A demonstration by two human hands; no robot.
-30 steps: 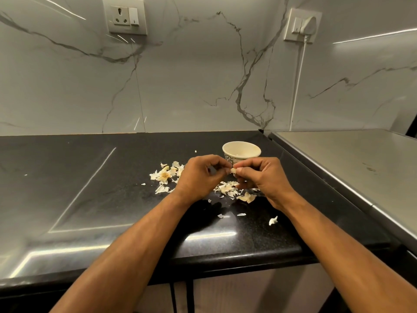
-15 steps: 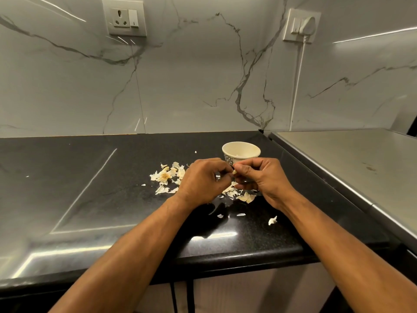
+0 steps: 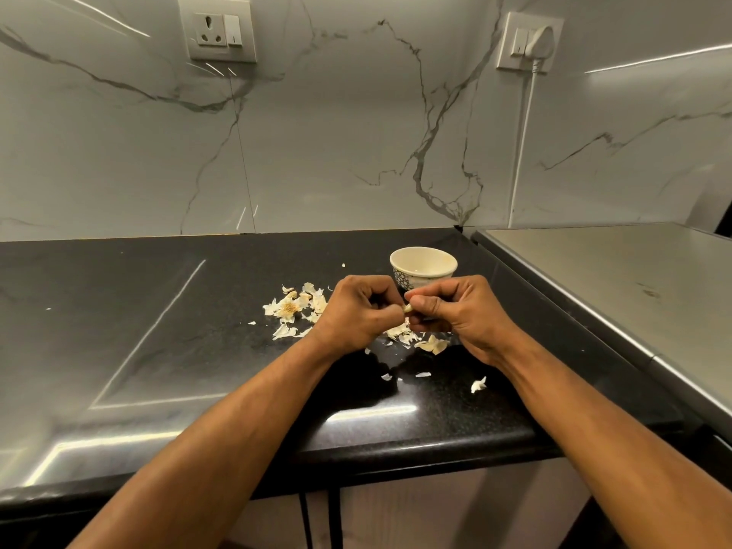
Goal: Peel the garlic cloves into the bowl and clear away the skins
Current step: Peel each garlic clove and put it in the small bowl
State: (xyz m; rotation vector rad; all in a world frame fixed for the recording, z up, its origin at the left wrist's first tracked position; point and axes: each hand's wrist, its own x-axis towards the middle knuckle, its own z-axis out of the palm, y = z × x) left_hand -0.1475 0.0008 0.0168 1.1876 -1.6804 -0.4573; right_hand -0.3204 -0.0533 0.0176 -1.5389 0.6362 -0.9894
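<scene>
A small pale garlic clove (image 3: 407,307) shows between the fingertips of both hands, just above the black counter (image 3: 158,350). My left hand (image 3: 356,311) and my right hand (image 3: 455,311) both pinch it with curled fingers, knuckles facing each other. A small cream bowl (image 3: 424,266) with a patterned side stands right behind the hands. Papery garlic skins (image 3: 295,309) lie in a pile left of my left hand. More skins (image 3: 431,344) lie under and below the hands. What the bowl holds is hidden from here.
A steel-grey appliance top (image 3: 614,295) runs along the right side, next to the counter. The marble wall behind carries a socket (image 3: 217,29) and a plugged-in switch (image 3: 528,41) with a white cable. Loose skin bits (image 3: 478,385) lie near the counter's front edge.
Both hands stay together on the clove in front of the bowl. The fingers have shifted slightly on it; nothing else has moved.
</scene>
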